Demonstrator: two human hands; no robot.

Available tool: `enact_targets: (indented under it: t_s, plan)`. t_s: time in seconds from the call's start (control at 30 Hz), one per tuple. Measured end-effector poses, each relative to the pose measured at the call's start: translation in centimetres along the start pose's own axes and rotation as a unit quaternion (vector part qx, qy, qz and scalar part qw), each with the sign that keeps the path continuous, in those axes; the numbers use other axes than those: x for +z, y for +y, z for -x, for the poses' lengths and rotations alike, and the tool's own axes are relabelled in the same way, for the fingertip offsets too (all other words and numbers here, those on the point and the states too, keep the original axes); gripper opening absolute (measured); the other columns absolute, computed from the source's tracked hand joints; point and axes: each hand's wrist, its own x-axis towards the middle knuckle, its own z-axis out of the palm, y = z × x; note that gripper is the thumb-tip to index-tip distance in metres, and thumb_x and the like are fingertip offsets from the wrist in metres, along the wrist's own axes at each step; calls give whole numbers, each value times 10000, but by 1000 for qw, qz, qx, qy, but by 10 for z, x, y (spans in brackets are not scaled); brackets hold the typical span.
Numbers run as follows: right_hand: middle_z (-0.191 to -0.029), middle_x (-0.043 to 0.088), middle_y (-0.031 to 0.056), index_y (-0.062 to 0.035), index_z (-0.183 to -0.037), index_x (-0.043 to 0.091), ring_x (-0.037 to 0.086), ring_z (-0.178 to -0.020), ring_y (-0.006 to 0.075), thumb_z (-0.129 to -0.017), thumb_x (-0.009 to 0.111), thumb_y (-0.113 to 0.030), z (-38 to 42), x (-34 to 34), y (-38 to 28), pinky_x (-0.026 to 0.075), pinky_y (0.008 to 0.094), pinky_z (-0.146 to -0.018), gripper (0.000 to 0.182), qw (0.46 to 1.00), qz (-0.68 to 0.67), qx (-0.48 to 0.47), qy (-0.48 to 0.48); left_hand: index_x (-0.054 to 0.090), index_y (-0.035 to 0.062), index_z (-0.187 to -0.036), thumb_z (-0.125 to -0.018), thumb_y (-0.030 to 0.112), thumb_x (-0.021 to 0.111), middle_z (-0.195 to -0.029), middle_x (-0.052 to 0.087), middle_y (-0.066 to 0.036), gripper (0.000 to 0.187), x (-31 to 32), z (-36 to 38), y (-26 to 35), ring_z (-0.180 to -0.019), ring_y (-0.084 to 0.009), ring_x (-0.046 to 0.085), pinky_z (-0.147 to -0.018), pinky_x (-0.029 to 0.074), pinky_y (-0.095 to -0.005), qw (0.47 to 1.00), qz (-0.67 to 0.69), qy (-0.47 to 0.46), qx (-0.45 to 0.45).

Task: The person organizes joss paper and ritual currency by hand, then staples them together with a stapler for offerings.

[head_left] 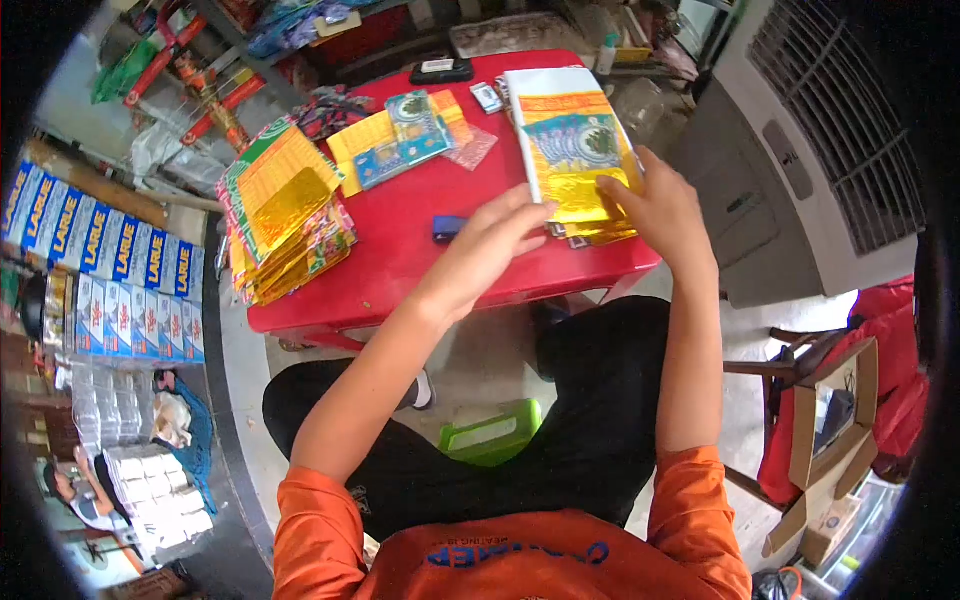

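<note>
A stack of joss paper (pixel 580 135) lies at the right of the red table, its top showing white, orange and blue print and a shiny gold band. My right hand (pixel 665 205) grips the stack's right edge, thumb on the gold foil and fingers at the side. At the lower left corner of the same stack is my left hand (pixel 490 240), its fingers stretched out and partly overlapping. The undersides of both hands are hidden. Beside my left hand sits a small dark blue object (pixel 447 229).
On the red table (pixel 400 225) are a thick pile of gold and patterned papers (pixel 285 215), blue printed bundles (pixel 405 150) and a dark phone-like object (pixel 441 71). A grey air cooler (pixel 770 160) stands at right. A green basket (pixel 490 432) sits between my legs. Drink cartons (pixel 110 240) are stacked left.
</note>
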Motion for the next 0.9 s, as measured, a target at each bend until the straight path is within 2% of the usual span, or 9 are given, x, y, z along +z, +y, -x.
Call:
enact_targets:
  t_s: [0.07, 0.2, 0.27, 0.33, 0.4, 0.53, 0.6, 0.73, 0.9]
  plan:
    - [-1097, 669, 237, -5, -1190, 616, 640, -1056, 400, -894, 694, -435, 7, -1, -14, 482, 526, -860, 528, 973, 213, -10, 86, 410, -59, -1486, -1030, 291, 590, -1404, 564, -169, 603, -4, 15, 3, -1304, -203, 535, -1134, 392, -360, 991, -132, 4, 37]
    - [-1108, 639, 189, -30, -1248, 617, 607, -1047, 377, -914, 683, -419, 15, 9, -52, 457, 516, -856, 516, 955, 217, -116, 168, 443, -5, -1474, -1038, 300, 583, -1340, 605, -175, 550, -43, 52, 4, -1275, -196, 557, -1097, 418, -337, 973, -216, 48, 70]
    - [-1100, 629, 168, -38, -1277, 616, 594, -1045, 366, -910, 704, -336, 17, 20, -81, 449, 501, -864, 481, 949, 132, -237, 161, 486, 8, -1434, -1043, 265, 573, -1324, 612, -165, 476, -65, 74, 14, -1247, -205, 581, -1077, 443, -343, 979, -173, 56, 98]
    - [-1137, 630, 141, -63, -1250, 634, 593, -1081, 334, -861, 748, -234, 23, 30, -125, 440, 474, -911, 440, 948, 84, -296, 87, 524, 8, -1391, -1048, 238, 546, -1314, 614, -163, 413, -89, 89, 17, -1207, -217, 607, -1062, 461, -356, 983, -92, 84, 138]
    - [-1172, 632, 117, -79, -1244, 644, 594, -1103, 319, -840, 744, -191, 22, 48, -160, 433, 462, -950, 431, 912, 59, -401, 60, 548, -2, -1353, -1048, 222, 522, -1317, 613, -168, 379, -103, 109, 20, -1178, -238, 625, -1048, 478, -374, 984, -48, 117, 129]
    - [-1201, 632, 91, -111, -1232, 658, 594, -1124, 295, -830, 702, -127, 7, 89, -216, 434, 451, -969, 405, 878, 79, -469, 55, 533, -16, -1348, -1047, 231, 487, -1296, 621, -174, 392, -126, 132, 7, -1126, -254, 646, -1013, 503, -380, 974, 70, 178, 118]
    - [-1228, 631, 75, -147, -1233, 665, 596, -1132, 269, -819, 662, -96, -12, 111, -231, 433, 442, -975, 417, 825, 149, -537, 95, 525, -9, -1355, -1046, 232, 479, -1273, 629, -162, 395, -131, 139, 0, -1098, -243, 653, -994, 511, -372, 970, 119, 182, 104]
    - [-1168, 673, 18, -168, -1172, 713, 626, -1079, 220, -801, 667, -130, -26, 121, -249, 427, 415, -980, 376, 801, 160, -569, 99, 526, -1, -1355, -1045, 235, 477, -1258, 636, -144, 393, -132, 146, 6, -1074, -221, 654, -976, 514, -360, 975, 116, 158, 100]
    - [-1102, 709, 18, -179, -1157, 751, 640, -1050, 223, -848, 696, -157, -24, 108, -255, 412, 391, -946, 315, 823, 109, -556, 39, 528, 2, -1354, -1044, 232, 475, -1247, 640, -149, 389, -138, 151, 12, -1064, -219, 655, -972, 510, -359, 968, 140, 160, 131]
